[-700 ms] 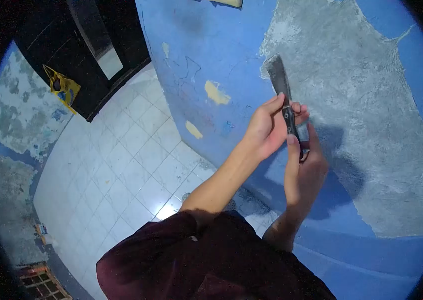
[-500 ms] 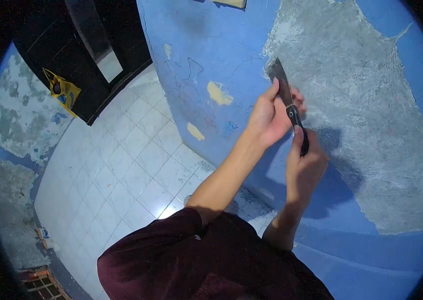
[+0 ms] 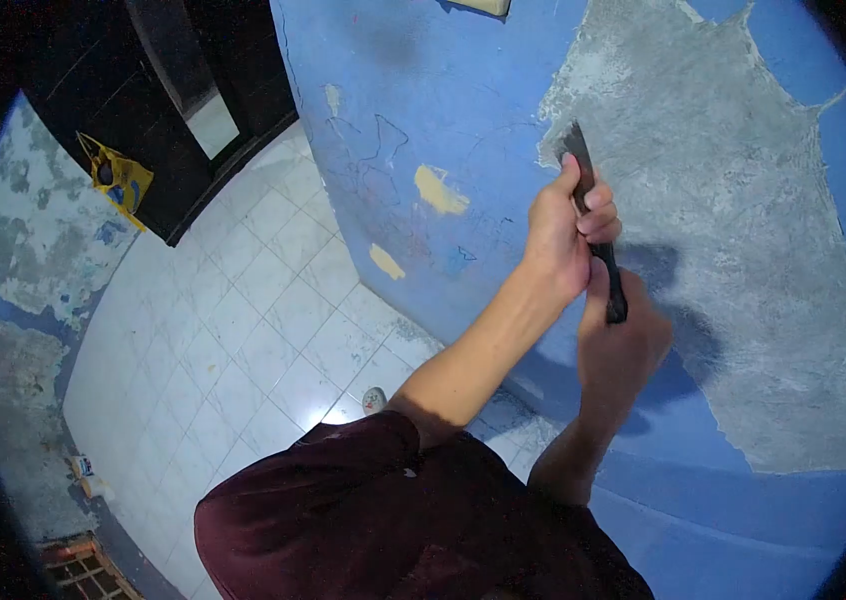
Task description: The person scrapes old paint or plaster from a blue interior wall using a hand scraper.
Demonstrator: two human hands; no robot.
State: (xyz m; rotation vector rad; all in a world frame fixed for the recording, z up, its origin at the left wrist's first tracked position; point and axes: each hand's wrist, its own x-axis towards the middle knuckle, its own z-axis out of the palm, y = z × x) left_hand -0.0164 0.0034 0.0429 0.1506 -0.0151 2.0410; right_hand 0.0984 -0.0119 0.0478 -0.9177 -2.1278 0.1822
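A: Where the view begins, at six o'clock, what is recorded?

B: A dark red sleeve (image 3: 343, 500) fills the bottom of the frame, with both forearms rising from it toward one o'clock.

A: State of the hands?

B: The right hand (image 3: 618, 345) is lower, closed around the black handle end of a scraper (image 3: 595, 225). The left hand (image 3: 563, 235) is just above it at one o'clock, fingers (image 3: 595, 212) wrapped over the upper shaft below the blade. The two hands are touching or nearly so, one stacked over the other, both clamped on the tool.

A: And the tool's position?

B: Tilted slightly, blade end uppermost, at about one o'clock from frame centre. The blade tip lies against the wall (image 3: 443, 90) at the left edge of a large grey bare patch (image 3: 733, 230), where blue paint meets exposed plaster. Whether the edge is actually biting in cannot be told.

A: Surroundings further off?

B: At nine o'clock, a white tiled floor (image 3: 233, 310). Small yellowish chips (image 3: 438, 190) show in the blue paint at eleven to twelve o'clock. Farthest, at ten o'clock, a yellow bag (image 3: 115, 178) hangs against a dark door (image 3: 93, 80).
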